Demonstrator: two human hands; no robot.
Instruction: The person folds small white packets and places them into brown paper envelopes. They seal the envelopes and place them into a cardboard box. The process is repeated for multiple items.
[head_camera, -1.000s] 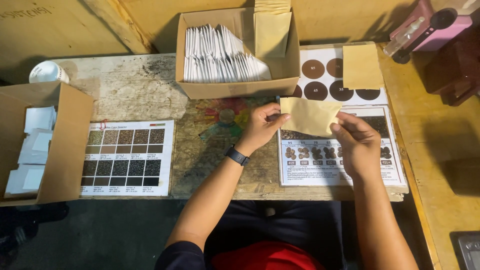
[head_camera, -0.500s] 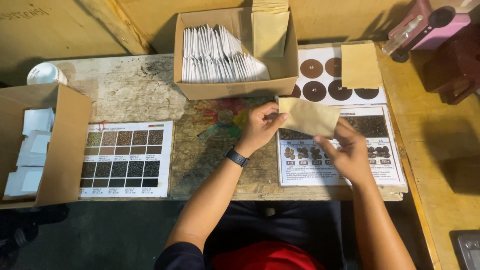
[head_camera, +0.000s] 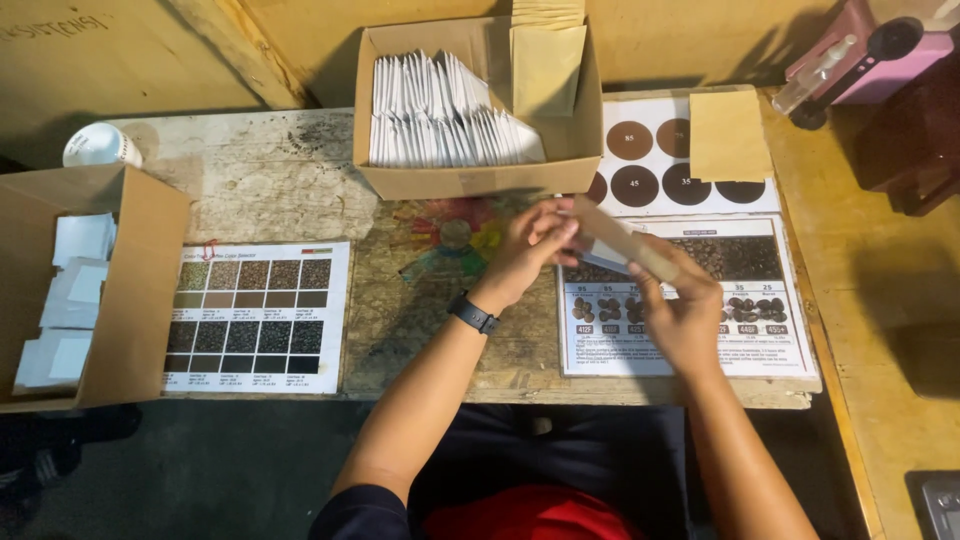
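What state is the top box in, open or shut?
Open. The cardboard box has its flaps up, and a row of white packets stands exposed inside, with a tan envelope at its right end.

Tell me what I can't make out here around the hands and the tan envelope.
Head view only:
- Tan envelope: motion-blurred; its open end and contents can't be told.
- Left hand and right hand: fingertips blur into the envelope, so the grip is unclear.
- White packets in the cardboard box: packed edge-on, count unreadable.
- Side box: cut off by the left edge.
- Pink device: cropped at the top corner.
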